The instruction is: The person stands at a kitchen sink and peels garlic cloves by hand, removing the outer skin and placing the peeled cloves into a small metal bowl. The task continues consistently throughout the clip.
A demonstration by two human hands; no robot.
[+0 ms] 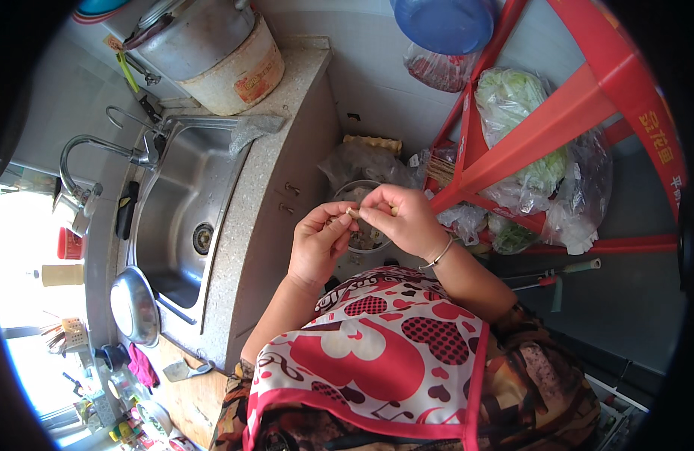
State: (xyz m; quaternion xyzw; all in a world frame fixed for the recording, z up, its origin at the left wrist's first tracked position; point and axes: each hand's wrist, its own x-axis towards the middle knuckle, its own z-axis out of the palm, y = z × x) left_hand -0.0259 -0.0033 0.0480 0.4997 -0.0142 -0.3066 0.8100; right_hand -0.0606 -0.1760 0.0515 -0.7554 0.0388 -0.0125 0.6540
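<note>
Between the fingertips of both hands is a small pale brown piece (354,213), perhaps a garlic clove. My left hand (319,242) pinches its near end with thumb and forefinger. From the other side, the thumb and finger of my right hand (406,220) grip it too. A second pale yellow piece (393,209) shows among the curled fingers of the right hand. Below the hands stands a round waste bin (383,246) with scraps inside, partly hidden by them. A patterned apron (358,361) covers my front.
A steel sink (172,208) is set in the speckled counter (234,259) at left. On the cutting board (180,389) lies a cleaver (186,370). A red rack (527,135) at right holds bagged cabbage (510,101). A large pot (195,42) stands at the back.
</note>
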